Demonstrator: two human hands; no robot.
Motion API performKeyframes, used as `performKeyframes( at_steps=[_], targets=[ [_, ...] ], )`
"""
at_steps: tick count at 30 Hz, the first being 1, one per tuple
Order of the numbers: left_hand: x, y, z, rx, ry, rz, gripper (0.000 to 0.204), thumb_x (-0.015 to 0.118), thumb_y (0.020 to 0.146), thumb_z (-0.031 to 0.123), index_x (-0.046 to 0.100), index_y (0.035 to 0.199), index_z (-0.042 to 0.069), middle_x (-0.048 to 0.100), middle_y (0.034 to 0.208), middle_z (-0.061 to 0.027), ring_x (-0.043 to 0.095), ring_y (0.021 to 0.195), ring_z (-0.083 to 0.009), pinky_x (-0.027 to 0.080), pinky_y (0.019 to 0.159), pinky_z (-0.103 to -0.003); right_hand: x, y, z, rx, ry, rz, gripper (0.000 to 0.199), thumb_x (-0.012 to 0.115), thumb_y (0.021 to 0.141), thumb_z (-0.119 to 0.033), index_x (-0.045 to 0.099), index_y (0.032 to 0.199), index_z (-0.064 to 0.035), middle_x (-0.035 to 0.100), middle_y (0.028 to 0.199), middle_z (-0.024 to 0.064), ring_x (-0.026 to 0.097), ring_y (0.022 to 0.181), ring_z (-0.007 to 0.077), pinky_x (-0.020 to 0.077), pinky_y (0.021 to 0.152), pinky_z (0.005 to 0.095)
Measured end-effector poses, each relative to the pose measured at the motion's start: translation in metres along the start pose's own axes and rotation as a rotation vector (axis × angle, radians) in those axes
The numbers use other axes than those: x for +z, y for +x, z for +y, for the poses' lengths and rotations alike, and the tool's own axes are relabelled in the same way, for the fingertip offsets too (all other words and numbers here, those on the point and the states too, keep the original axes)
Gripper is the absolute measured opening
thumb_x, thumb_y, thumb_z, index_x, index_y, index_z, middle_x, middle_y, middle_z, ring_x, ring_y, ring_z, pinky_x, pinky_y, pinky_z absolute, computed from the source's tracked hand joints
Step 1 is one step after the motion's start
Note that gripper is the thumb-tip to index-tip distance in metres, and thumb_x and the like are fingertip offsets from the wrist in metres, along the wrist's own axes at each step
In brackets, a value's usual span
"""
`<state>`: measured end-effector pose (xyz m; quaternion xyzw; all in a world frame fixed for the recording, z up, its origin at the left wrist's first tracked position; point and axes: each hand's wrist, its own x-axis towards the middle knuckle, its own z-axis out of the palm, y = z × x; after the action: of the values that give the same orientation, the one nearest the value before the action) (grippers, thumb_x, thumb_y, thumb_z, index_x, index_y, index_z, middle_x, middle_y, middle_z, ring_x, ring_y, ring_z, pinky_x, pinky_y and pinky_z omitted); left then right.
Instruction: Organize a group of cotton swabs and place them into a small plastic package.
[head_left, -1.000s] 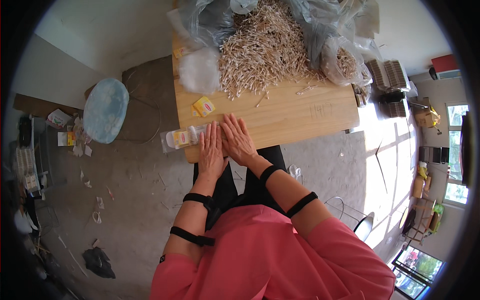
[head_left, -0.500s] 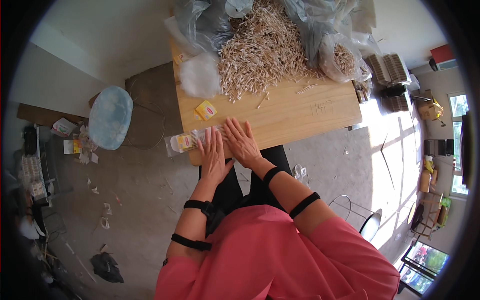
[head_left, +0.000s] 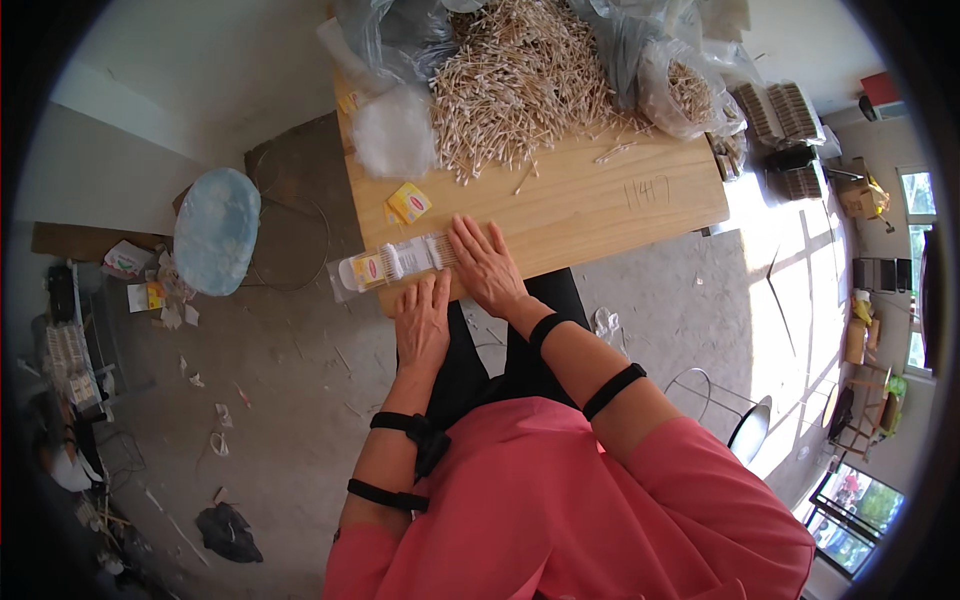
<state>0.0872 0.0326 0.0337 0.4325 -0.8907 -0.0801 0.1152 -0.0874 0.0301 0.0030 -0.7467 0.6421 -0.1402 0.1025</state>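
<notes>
Near the table's front left edge lies a clear plastic packet of cotton swabs [head_left: 408,257], with a yellow and red card at its left end. My right hand [head_left: 490,272] rests with outstretched fingers over the packet's right end. Just below the packet, at the table edge, is my left hand [head_left: 422,325], fingers straight and fingertips close to the packet's lower side; whether they touch it I cannot tell. Neither hand grips anything. Behind the packet lie small yellow cards [head_left: 408,203]. A large heap of loose cotton swabs [head_left: 520,90] covers the back of the wooden table [head_left: 580,220].
White plastic sleeves [head_left: 393,135] lie at the table's back left. A clear bag of swabs [head_left: 685,100] stands at the back right, beside grey plastic bags [head_left: 400,45]. A stool with a pale blue cover [head_left: 216,232] is to the left. Scraps litter the floor.
My left hand has slid down off the packet to the table edge, uncovering the swabs in its middle. My right hand stays over the right end. The view has shifted slightly.
</notes>
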Motion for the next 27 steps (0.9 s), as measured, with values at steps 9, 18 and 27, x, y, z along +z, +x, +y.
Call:
performKeyframes(
  at_steps=[9,18,27],
  targets=[
    [0.009,0.005,0.008,-0.02,0.125,-0.044,0.052,0.054,0.087,0.005,0.051,0.139,0.008,0.054,0.121,-0.0109,0.053,0.108,-0.0301,0.043,0.093,-0.043,-0.003,0.0,0.0,0.014,-0.002,-0.041,0.057,0.047,0.099,-0.023,0.032,0.15,-0.0018,0.021,0.163,0.0122,0.015,0.152,0.0254,0.0072,0.123,0.0474],
    [0.009,0.013,0.01,-0.043,0.114,-0.077,0.049,0.054,0.087,0.005,0.052,0.136,0.007,0.053,0.119,-0.0109,0.052,0.11,-0.0309,0.044,0.094,-0.044,-0.005,0.0,-0.002,0.019,0.052,-0.02,0.057,0.047,0.098,-0.022,0.034,0.149,-0.0013,0.022,0.162,0.0125,0.016,0.152,0.0249,0.0081,0.123,0.0478],
    [0.007,0.017,0.012,-0.043,0.126,-0.052,0.05,0.054,0.087,0.004,0.051,0.136,0.007,0.052,0.117,-0.0101,0.052,0.106,-0.0305,0.045,0.092,-0.043,0.0,0.0,0.001,0.008,-0.002,0.003,0.06,0.048,0.096,-0.024,0.034,0.15,-0.0016,0.023,0.162,0.0113,0.018,0.151,0.0248,0.0086,0.123,0.0478]
  ],
)
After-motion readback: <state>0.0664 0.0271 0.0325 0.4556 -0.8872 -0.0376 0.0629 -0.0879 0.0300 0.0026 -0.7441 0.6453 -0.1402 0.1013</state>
